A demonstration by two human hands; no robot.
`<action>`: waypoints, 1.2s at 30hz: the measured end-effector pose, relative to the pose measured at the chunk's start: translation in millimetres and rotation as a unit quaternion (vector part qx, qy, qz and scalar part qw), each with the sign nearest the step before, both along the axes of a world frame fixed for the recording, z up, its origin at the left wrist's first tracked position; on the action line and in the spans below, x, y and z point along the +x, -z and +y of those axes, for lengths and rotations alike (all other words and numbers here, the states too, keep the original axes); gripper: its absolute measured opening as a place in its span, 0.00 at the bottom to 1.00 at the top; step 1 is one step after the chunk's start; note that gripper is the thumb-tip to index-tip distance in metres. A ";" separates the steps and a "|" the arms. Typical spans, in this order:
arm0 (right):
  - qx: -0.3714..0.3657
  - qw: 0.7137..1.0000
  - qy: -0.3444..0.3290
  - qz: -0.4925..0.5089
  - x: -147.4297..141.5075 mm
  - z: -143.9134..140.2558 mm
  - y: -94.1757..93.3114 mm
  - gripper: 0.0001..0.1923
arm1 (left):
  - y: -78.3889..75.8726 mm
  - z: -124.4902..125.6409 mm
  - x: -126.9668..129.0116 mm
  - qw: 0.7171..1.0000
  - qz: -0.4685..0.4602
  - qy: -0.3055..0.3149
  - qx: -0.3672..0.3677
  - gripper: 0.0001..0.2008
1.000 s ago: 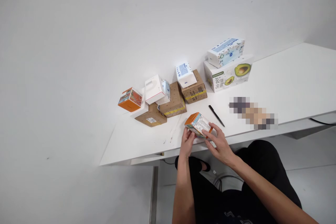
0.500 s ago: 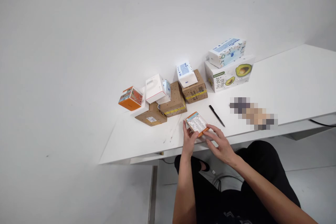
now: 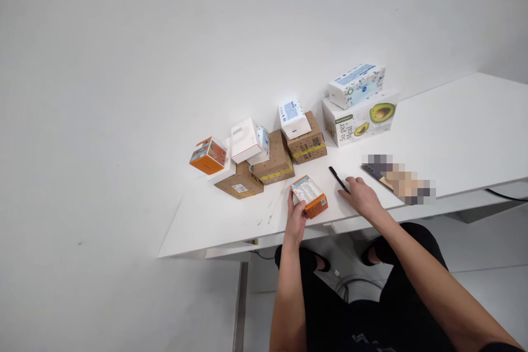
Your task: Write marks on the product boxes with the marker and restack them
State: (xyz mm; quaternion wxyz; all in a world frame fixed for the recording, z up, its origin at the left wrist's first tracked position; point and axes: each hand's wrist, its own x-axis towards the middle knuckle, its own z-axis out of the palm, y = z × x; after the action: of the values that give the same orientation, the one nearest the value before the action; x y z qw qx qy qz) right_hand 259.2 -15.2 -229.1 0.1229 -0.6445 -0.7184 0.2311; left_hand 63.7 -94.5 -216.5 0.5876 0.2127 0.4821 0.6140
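Note:
My left hand (image 3: pixel 295 222) grips a small orange and white carton (image 3: pixel 308 197) by its left side, just above the table's front edge. A printed white panel faces up, and its orange end with a small label is turned toward me. To the right, my right hand (image 3: pixel 363 197) has its thumb and fingers closed around the near end of a black pen (image 3: pixel 337 176). The pen's far end points away to the left on the white table (image 3: pixel 445 137). The palm hides the pen's nearest tip.
A phone (image 3: pixel 375 173), partly blurred out, lies right of my right hand. Along the wall stand several brown cartons (image 3: pixel 274 162), an orange box (image 3: pixel 209 157), a white box (image 3: pixel 246 140), a tissue pack (image 3: pixel 293 119) and an avocado-printed box (image 3: pixel 363 118) with another tissue pack (image 3: pixel 358 85) on top.
My right hand has left the small carton and moved right to the pen. The carton, in my left hand, has tipped so that its orange end shows.

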 end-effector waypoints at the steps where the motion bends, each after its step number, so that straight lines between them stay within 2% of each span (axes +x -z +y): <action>1: -0.009 1.000 -0.003 0.004 -1.4 3.0 -0.3 0.18 | 0.4 -0.4 0.0 1.000 -0.003 0.001 0.003 0.46; 7: -0.025 0.994 0.000 0.102 -3.7 13.8 3.6 0.08 | 4.4 -1.8 -2.0 1.000 0.014 0.012 0.013 0.46; 11: -0.037 0.969 0.022 0.242 4.3 11.7 5.0 0.10 | 9.5 -2.9 -4.8 0.999 0.026 0.029 0.026 0.46; 13: -0.050 0.942 0.030 0.332 8.5 6.2 5.3 0.11 | 12.4 -2.6 -5.7 0.998 0.038 0.039 0.035 0.46; 16: -0.065 0.882 0.054 0.463 12.4 -4.6 5.8 0.16 | 15.3 0.7 -5.5 0.995 0.081 0.052 0.040 0.45; 20: -0.054 0.808 0.113 0.575 14.1 -14.4 4.0 0.22 | 12.3 8.3 -1.7 0.985 0.146 0.070 0.055 0.34; 23: -0.034 0.775 0.152 0.612 14.3 -17.0 -2.3 0.23 | 5.4 9.6 3.9 0.968 0.236 0.066 0.059 0.24; 26: -0.021 0.753 0.169 0.635 13.1 -19.3 -12.5 0.21 | 1.5 2.9 10.9 0.943 0.329 0.039 0.016 0.22; 28: -0.023 0.738 0.166 0.654 11.2 -21.6 -19.3 0.19 | 1.7 -4.6 15.1 0.920 0.391 -0.016 0.013 0.23; 29: -0.025 0.732 0.162 0.661 9.9 -22.8 -22.2 0.18 | 2.3 -8.4 16.9 0.901 0.430 -0.047 0.039 0.23; 31: -0.030 0.729 0.150 0.667 6.3 -25.3 -26.4 0.18 | 2.9 -14.4 19.8 0.836 0.525 -0.080 0.137 0.21; 33: -0.027 0.734 0.133 0.665 1.4 -27.7 -29.0 0.18 | 2.4 -16.8 22.4 0.754 0.610 -0.068 0.234 0.17; 35: -0.017 0.750 0.112 0.652 -4.7 -30.4 -30.8 0.17 | 1.2 -15.8 26.5 0.694 0.665 -0.048 0.273 0.12; 36: -0.009 0.760 0.102 0.642 -8.1 -31.8 -31.6 0.17 | 0.8 -14.5 29.4 0.676 0.683 -0.044 0.274 0.10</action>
State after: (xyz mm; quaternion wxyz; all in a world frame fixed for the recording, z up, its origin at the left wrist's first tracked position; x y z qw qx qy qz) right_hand 251.0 -47.0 -197.5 0.5725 -0.4158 -0.3993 0.5831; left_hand 93.1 -109.0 -217.3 -0.0170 0.7028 0.5683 0.4276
